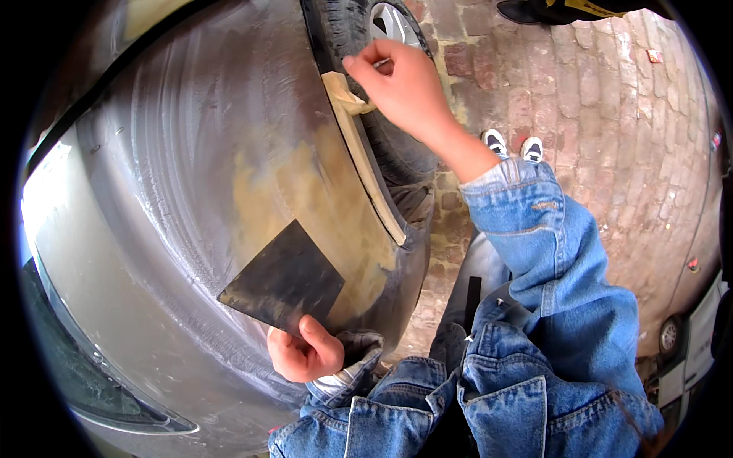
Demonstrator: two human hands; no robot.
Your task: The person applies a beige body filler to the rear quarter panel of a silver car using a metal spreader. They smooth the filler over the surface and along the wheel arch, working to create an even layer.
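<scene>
My left hand (305,353) grips the lower corner of a dark square sheet of sandpaper (284,276), tilted in front of the car's fender (191,175). Dusty, scuffed marks show along the sheet's edge. Tan filler (305,183) covers part of the grey fender behind it. Up by the wheel arch, my right hand (397,84) has its thumb and fingers pinched together; what they hold, if anything, is hidden. Just below it, a strip of masking tape (365,168) runs along the arch edge, its upper part peeled loose and crumpled toward the tyre.
The car's wheel (393,27) with its black tyre stands beside the arch. A headlight (84,366) lies at the lower left. Brick paving (580,114) stretches to the right, under my shoes (513,146). Another vehicle (691,343) stands at the far right; a dark shoe shows at the top.
</scene>
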